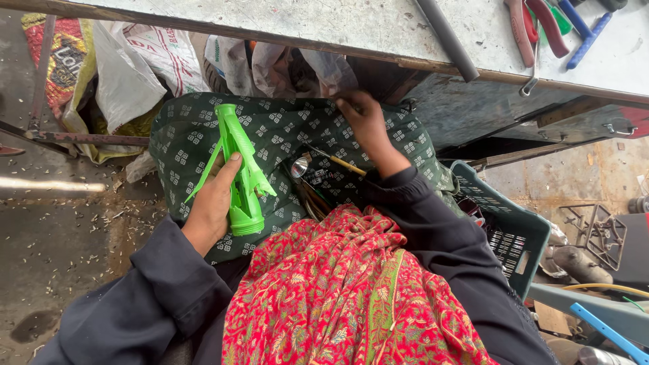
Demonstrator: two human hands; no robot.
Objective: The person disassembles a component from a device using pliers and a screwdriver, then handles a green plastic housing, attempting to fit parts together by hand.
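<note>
Head view: looks down on the person's lap, under the near edge of a grey tabletop (351,23).
Left hand (213,199): clasped round a bright green plastic spray-bottle head (240,172), thumb laid along its stem, threaded collar towards the person.
Spray head place: rests on the dark green patterned cloth (284,128) over the lap, at its left side.
Right hand (365,122): fingers curled down at the cloth's far edge, just below the tabletop edge; whether it grips anything cannot be told.
Between the hands: a thin yellow-handled tool (341,162) and a small shiny round piece (299,167) lie on the cloth.
Near the body: a red floral scarf (338,290).
Right of the lap: a teal plastic crate (514,230).
Tabletop, far right corner: red-handled pliers (534,27).
</note>
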